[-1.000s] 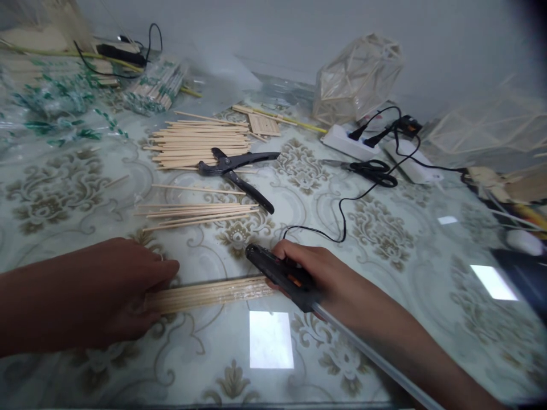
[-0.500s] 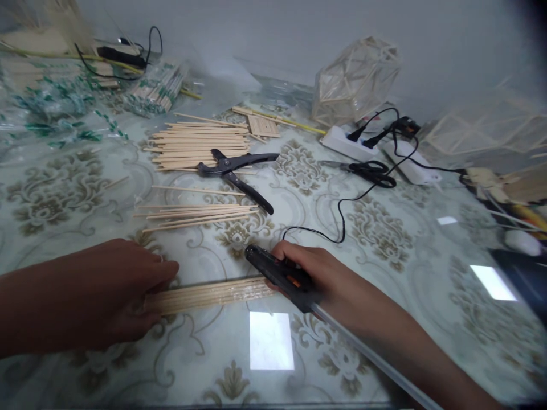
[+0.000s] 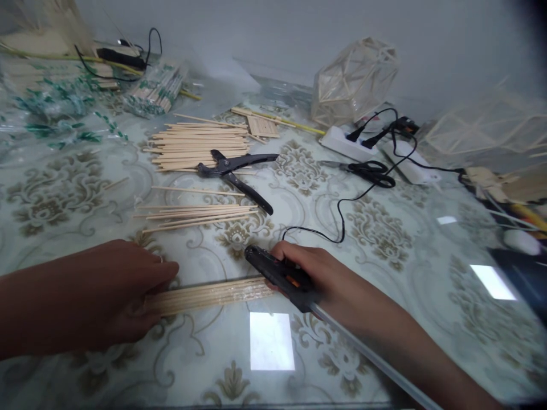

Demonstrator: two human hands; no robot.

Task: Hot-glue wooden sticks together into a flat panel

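My left hand (image 3: 115, 290) lies palm down on the left end of a flat row of thin wooden sticks (image 3: 213, 294) set side by side on the glass-topped table (image 3: 405, 250); its fingers are together and press the sticks. My right hand (image 3: 318, 276) grips a black glue gun (image 3: 280, 274) with an orange trigger. The gun's nozzle points left and up over the right end of the stick row. A clear glue stick (image 3: 371, 359) juts out of the gun's back along my forearm.
Loose sticks (image 3: 196, 213) and a larger stick pile (image 3: 199, 145) lie further back, with black pliers (image 3: 239, 171) between them. Black scissors (image 3: 371, 169), a white power strip (image 3: 348, 142), the gun's black cord (image 3: 342, 219) and stick-built frames (image 3: 354, 80) stand at the back right.
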